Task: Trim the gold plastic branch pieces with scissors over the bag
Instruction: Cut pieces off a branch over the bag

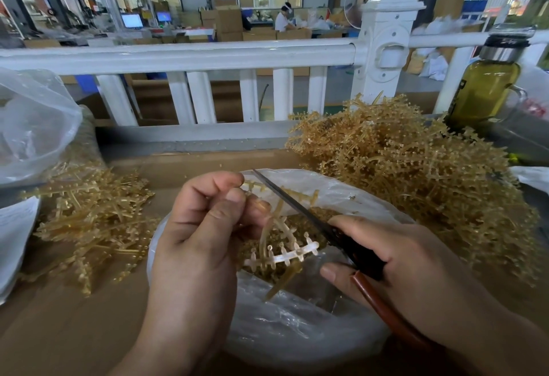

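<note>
Two heaps of gold pieces lie on the brown table point(74, 331) beside the clear bag point(297, 331): a flat heap point(89, 227) left of it and a tall heap point(401, 182) right of it, with a white railing point(178, 56) and a workshop hall behind. Over the bag's mouth, the left hand point(202, 233) pinches a branch piece point(282, 253) in curled fingers. The right hand point(416, 262) grips the scissors point(350, 245), blades lying across the piece.

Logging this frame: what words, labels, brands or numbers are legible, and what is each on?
None can be read.
Bottle cap: pale marking, too blurred.
Background monitors: lit screens, content too small.
White sheet at left: faint marks, unreadable.
</note>
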The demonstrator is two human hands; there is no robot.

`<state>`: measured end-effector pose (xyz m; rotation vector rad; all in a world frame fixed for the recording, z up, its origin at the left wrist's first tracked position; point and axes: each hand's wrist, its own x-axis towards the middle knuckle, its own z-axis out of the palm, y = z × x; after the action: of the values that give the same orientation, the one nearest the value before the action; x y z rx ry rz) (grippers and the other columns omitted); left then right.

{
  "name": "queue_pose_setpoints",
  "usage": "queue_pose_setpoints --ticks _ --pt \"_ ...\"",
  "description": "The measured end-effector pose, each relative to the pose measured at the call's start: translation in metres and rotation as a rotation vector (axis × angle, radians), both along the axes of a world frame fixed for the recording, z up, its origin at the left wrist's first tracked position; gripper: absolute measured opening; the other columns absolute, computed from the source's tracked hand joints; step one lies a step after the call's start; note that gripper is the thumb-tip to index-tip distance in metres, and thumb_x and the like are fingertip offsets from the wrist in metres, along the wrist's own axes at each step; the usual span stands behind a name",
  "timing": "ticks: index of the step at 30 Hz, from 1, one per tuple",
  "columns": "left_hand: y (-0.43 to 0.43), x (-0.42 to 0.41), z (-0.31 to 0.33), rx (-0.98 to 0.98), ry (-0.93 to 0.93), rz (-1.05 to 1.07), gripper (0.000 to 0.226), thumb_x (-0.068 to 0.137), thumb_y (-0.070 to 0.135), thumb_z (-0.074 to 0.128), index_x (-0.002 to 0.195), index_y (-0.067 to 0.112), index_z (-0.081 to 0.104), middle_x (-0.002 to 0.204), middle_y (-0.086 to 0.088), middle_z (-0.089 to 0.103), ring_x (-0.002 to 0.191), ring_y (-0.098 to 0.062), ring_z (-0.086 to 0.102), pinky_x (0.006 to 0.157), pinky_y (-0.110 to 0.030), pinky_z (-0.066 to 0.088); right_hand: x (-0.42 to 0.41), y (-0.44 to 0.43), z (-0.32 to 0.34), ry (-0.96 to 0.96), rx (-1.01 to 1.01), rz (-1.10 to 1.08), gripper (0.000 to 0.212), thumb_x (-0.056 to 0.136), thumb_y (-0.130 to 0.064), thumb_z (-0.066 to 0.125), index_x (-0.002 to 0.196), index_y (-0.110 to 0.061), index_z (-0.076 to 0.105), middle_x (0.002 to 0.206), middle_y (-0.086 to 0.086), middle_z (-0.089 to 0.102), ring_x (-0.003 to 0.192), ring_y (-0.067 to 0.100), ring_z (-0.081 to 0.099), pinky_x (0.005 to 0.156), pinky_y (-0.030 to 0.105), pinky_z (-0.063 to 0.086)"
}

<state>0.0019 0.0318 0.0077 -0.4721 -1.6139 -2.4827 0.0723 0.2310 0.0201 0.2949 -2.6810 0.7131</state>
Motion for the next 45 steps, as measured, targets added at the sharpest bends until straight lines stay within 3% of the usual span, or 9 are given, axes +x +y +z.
queue_pose_setpoints --ticks 7,11,20,26,29,33,39,42,45 --pt "0.001 0.000 0.005 0.059 -0.068 -0.073 0.015 0.085 0.018 0.053 0.080 0.021 0.066 0.073 -0.016 0.063 0.064 -0.027 0.059 0.061 -0.039 0.049 0.001 -0.007 -0.001 0.013 -0.212 -0.015 0.039 0.084 -0.073 0.053 0.111 -0.046 0.061 0.077 -0.016 0.064 0.069 0.002 0.064 0.058 0.014 0.046" --pt "0.006 0.000 0.004 0.058 -0.078 -0.036 0.024 0.082 0.019 0.051 0.063 0.025 0.064 0.066 -0.011 0.064 0.051 -0.020 0.059 0.044 -0.026 0.047 0.005 -0.018 0.002 -0.127 -0.613 0.046 0.046 0.073 -0.076 0.061 0.109 -0.048 0.064 0.070 0.000 0.071 0.054 0.015 0.069 0.050 0.022 0.052" --pt "0.011 0.009 0.007 0.002 -0.057 -0.001 0.022 0.081 0.026 0.058 0.061 0.021 0.064 0.061 -0.021 0.063 0.042 -0.025 0.052 0.036 -0.026 0.039 0.007 -0.019 0.010 -0.259 -1.198 0.201 0.061 0.070 -0.053 0.087 0.116 -0.018 0.068 0.077 0.022 0.065 0.055 0.041 0.066 0.053 0.044 0.053" --pt "0.017 0.020 0.007 -0.161 0.126 0.094 0.016 0.079 0.040 0.070 0.074 0.027 0.062 0.065 -0.015 0.068 0.046 -0.029 0.061 0.042 -0.032 0.049 0.004 -0.015 0.008 -0.196 -0.758 0.052 0.066 0.058 -0.085 0.072 0.112 -0.047 0.067 0.097 -0.001 0.075 0.093 0.015 0.072 0.088 0.042 0.049" --pt "0.016 0.021 0.007 -0.162 0.131 0.123 0.011 0.080 0.033 0.072 0.075 0.027 0.063 0.069 -0.012 0.071 0.048 -0.028 0.064 0.043 -0.030 0.051 0.001 -0.019 0.012 -0.336 -0.937 0.156 0.052 0.056 -0.055 0.089 0.104 -0.046 0.069 0.095 0.001 0.075 0.088 0.014 0.073 0.079 0.019 0.052" --pt "0.017 0.022 0.007 -0.199 0.181 0.167 0.021 0.076 0.047 0.068 0.079 0.027 0.064 0.071 -0.009 0.073 0.052 -0.021 0.067 0.047 -0.021 0.051 0.000 -0.018 0.015 -0.366 -0.992 0.200 0.038 0.067 -0.028 0.086 0.099 -0.041 0.071 0.092 0.004 0.075 0.085 0.014 0.073 0.076 0.016 0.052" --pt "0.017 0.019 0.009 -0.249 0.159 0.120 0.022 0.073 0.048 0.070 0.076 0.026 0.065 0.066 -0.011 0.070 0.048 -0.021 0.062 0.045 -0.024 0.048 0.000 -0.016 0.011 -0.359 -1.054 0.220 0.044 0.060 -0.033 0.088 0.102 -0.037 0.073 0.088 0.006 0.072 0.079 0.020 0.071 0.072 0.024 0.054" --pt "0.018 0.018 0.011 -0.128 0.022 -0.002 0.020 0.061 0.021 0.084 0.076 0.022 0.070 0.068 -0.015 0.069 0.048 -0.022 0.062 0.044 -0.025 0.050 -0.002 -0.014 0.006 -0.312 -1.037 0.188 0.050 0.058 -0.039 0.088 0.105 -0.040 0.072 0.091 0.005 0.073 0.084 0.018 0.072 0.075 0.023 0.053" --pt "0.019 0.015 0.015 0.058 -0.175 -0.236 0.077 0.023 0.013 0.101 0.092 0.007 0.070 0.076 -0.024 0.069 0.053 -0.030 0.065 0.046 -0.030 0.055 -0.004 -0.013 0.001 -0.180 -1.040 0.114 0.070 0.048 -0.052 0.095 0.112 -0.035 0.072 0.092 0.010 0.073 0.086 0.027 0.073 0.076 0.032 0.055"
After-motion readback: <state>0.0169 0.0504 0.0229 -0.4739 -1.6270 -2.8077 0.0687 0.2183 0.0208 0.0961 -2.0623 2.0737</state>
